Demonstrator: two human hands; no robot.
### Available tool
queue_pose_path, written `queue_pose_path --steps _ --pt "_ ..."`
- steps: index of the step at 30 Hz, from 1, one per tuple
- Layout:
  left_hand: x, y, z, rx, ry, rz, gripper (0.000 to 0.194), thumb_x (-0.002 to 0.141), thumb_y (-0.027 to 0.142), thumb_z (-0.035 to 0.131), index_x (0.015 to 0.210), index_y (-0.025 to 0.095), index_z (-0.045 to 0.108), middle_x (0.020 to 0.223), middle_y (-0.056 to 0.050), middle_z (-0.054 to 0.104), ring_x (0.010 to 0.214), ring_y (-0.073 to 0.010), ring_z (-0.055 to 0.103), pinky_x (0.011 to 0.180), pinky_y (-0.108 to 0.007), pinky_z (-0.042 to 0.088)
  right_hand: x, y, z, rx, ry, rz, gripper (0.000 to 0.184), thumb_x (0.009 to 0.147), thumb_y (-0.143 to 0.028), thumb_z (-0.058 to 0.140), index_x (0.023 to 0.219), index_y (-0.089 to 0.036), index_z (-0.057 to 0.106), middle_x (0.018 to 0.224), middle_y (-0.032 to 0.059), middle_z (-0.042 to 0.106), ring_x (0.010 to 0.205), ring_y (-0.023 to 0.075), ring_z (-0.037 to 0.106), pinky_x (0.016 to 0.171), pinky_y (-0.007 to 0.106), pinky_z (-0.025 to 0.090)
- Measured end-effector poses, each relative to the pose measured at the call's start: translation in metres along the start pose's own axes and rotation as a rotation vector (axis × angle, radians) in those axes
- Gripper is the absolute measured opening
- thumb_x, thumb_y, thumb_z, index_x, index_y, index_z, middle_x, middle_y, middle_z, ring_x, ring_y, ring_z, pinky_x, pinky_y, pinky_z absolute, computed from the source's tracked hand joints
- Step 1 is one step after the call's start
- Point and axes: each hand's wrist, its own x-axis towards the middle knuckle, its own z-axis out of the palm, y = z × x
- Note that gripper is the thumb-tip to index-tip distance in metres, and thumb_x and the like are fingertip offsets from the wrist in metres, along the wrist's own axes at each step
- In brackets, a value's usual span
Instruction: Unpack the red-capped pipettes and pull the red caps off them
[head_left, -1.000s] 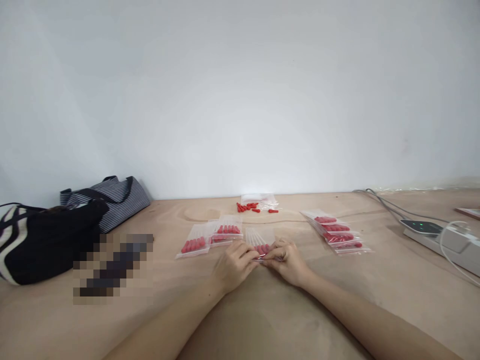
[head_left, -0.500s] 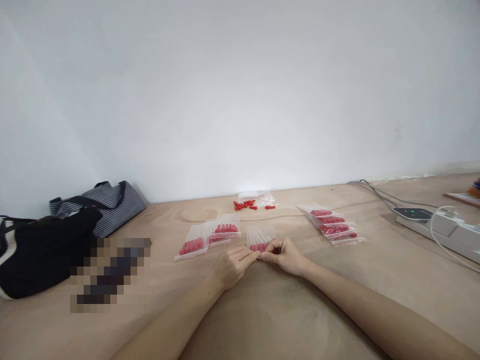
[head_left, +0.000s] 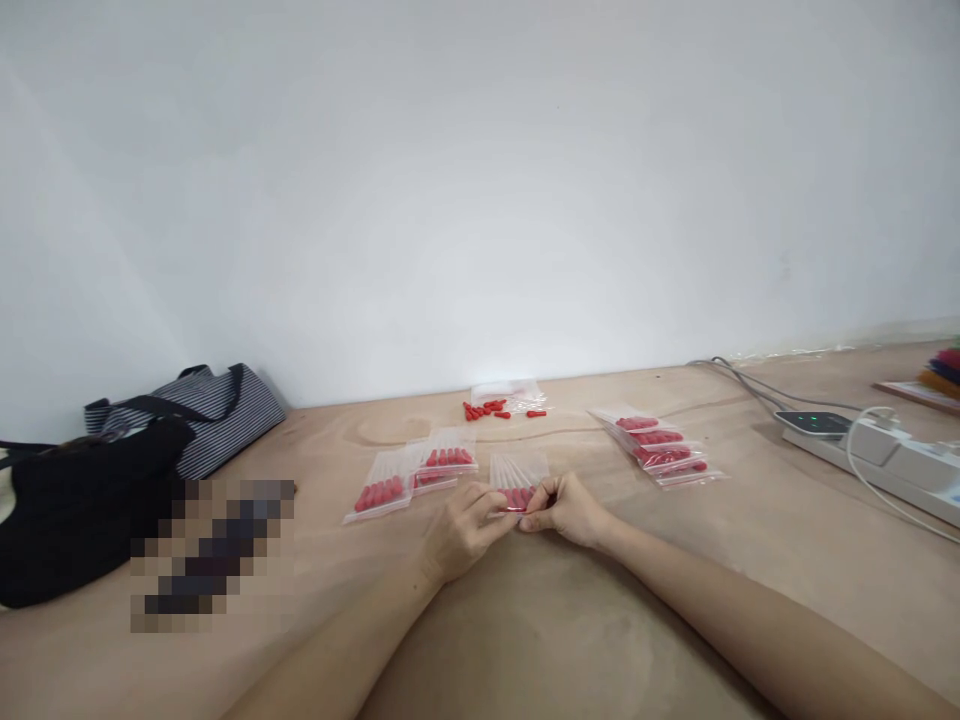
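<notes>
A clear zip bag with several red peg-shaped pieces lies flat on the table in front of me, its near edge toward me. My left hand pinches that near edge at its left, fingers bent. Close beside it my right hand is closed with thumb and forefinger on the same edge at its right. The fingers partly cover the bag's near end and some of the red pieces. Filled bags of the same kind lie to the left, and an overlapping row of filled bags lies to the right.
Loose red pieces and clear bags lie near the wall. At left are a black bag and a striped bag. A power strip with cables and a small device sits at right.
My left fingers have risen and bent a little at the bag's near edge. The right hand keeps its pinch, and the whole view has shifted slightly.
</notes>
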Motion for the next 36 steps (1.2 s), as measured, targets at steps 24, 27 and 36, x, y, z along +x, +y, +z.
queue_pose_path --steps 24,27,36 --pt "0.003 -0.002 0.001 0.047 0.139 -0.047 0.007 0.077 0.014 0.055 0.075 0.018 0.060 0.074 -0.001 0.061 0.073 -0.0153 0.049 0.066 -0.030 0.042 -0.026 -0.029 0.008 -0.660 0.075 -0.369 0.013 0.075 -0.028 0.057 0.067 -0.025 0.067 0.067 -0.0034 0.063 0.071 0.0124 0.053 0.074 0.032 0.022" --pt "0.005 0.000 0.001 0.121 0.124 -0.034 0.007 0.078 0.014 0.054 0.075 0.017 0.060 0.077 -0.001 0.062 0.076 -0.0160 0.049 0.069 -0.032 0.042 -0.027 -0.027 0.009 -0.696 0.097 -0.425 0.015 0.077 -0.029 0.054 0.068 -0.025 0.066 0.067 -0.0035 0.062 0.071 0.0118 0.053 0.074 0.031 0.021" --pt "0.004 0.001 0.009 0.137 0.113 0.103 0.022 0.084 0.011 0.045 0.067 0.017 0.058 0.087 0.001 0.065 0.086 -0.0143 0.054 0.085 -0.036 0.043 -0.028 -0.029 0.013 -1.055 0.155 -0.623 0.014 0.076 -0.017 0.049 0.068 -0.019 0.060 0.066 -0.0006 0.062 0.067 0.0118 0.052 0.078 0.034 0.019"
